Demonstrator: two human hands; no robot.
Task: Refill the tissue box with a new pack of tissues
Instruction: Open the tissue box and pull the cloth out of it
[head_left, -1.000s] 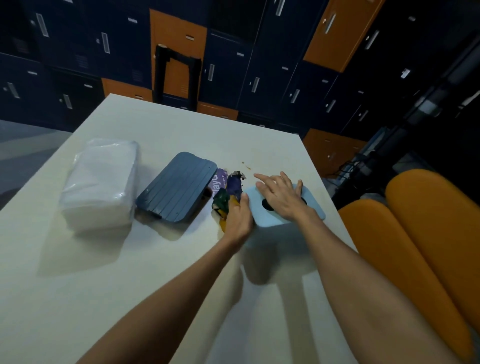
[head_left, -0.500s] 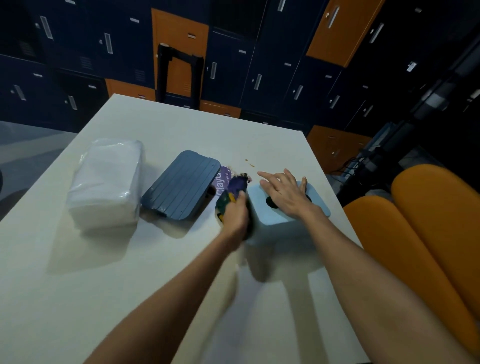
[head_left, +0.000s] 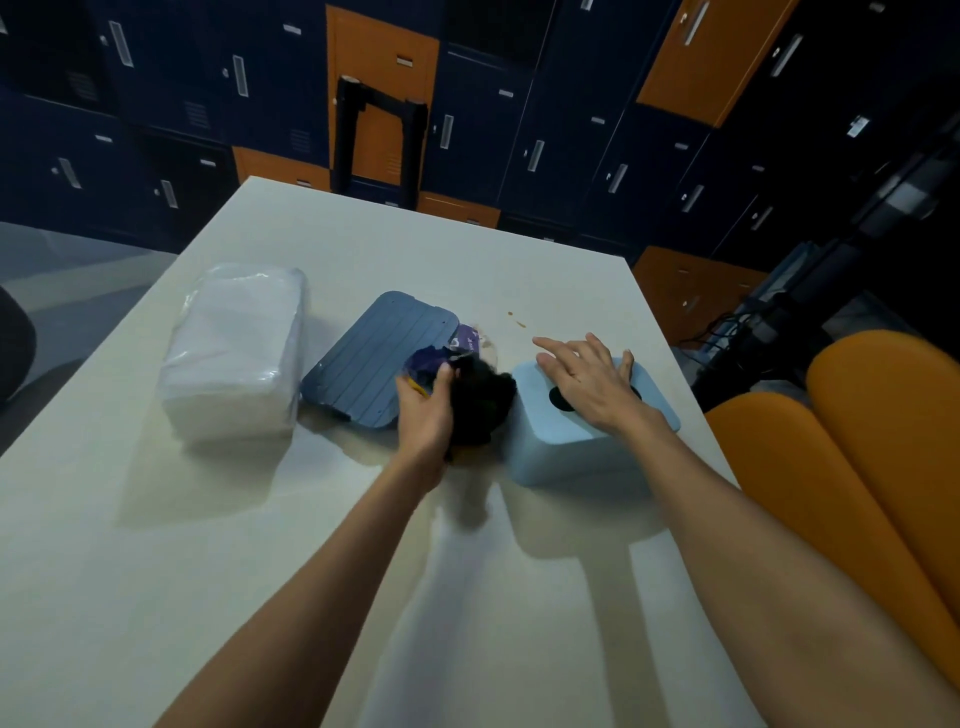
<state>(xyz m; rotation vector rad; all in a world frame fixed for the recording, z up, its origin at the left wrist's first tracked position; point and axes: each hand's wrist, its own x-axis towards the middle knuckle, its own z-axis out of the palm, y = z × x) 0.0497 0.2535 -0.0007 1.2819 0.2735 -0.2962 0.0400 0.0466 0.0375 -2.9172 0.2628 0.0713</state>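
1. The right hand (head_left: 592, 379) lies flat on top of the tissue box (head_left: 582, 447), its fingers (head_left: 563, 351) pointing towards the far left corner.
2. Just left of those fingers, beside the box, a crumpled wrapper (head_left: 475, 402) sits in the left hand (head_left: 423, 415).
3. Just left of the left hand's fingers and behind them, the ribbed lid (head_left: 363, 358) lies on the table (head_left: 208, 571).
4. Farther left again, past the lid, sits the tissue pack (head_left: 234, 353).

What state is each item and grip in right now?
Tissue pack: sealed in clear plastic.
Dark blue panel: off the box, lying flat.
Tissue box: standing, round opening up.
Crumpled wrapper: held.
Left grip: holds the wrapper.
Right grip: flat on box top.
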